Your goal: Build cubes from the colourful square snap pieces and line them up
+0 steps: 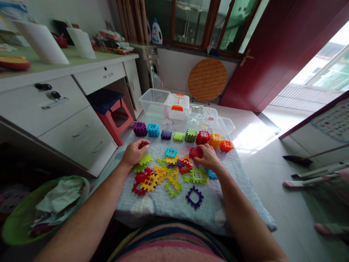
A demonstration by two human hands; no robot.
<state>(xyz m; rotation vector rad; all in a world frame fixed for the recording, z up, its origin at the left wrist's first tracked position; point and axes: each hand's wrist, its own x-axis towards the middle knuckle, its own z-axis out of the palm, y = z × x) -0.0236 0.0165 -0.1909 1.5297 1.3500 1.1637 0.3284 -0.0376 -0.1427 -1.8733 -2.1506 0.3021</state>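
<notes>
Left hand (pixel 134 153) lay half-curled and empty by the quilt's (pixel 152 208) left edge; right hand (pixel 205 157) rested on a red waffle block (pixel 194 153) mid-quilt, its grip unclear. Far beyond the quilt, the detergent bottle (pixel 156 32) had an unreadable label.

Pouring daylight in through the doorway (pixel 319 69) at right, blowing it out to near white. Throwing a hot patch of glare onto the floor (pixel 253 140). Fading toward dimness at left, sinking the space under the desk (pixel 54 109) into deep shadow and darkening the basin (pixel 16 229). Spreading soft, even light over the quilt (pixel 160 211), keeping the blocks (pixel 203 137) vivid and fairly crisp. Bending straight lines near the frame edges with wide-lens distortion, curving the door (pixel 261 54). Showing no obvious motion blur, going slightly soft and murky in the dark corners.
</notes>
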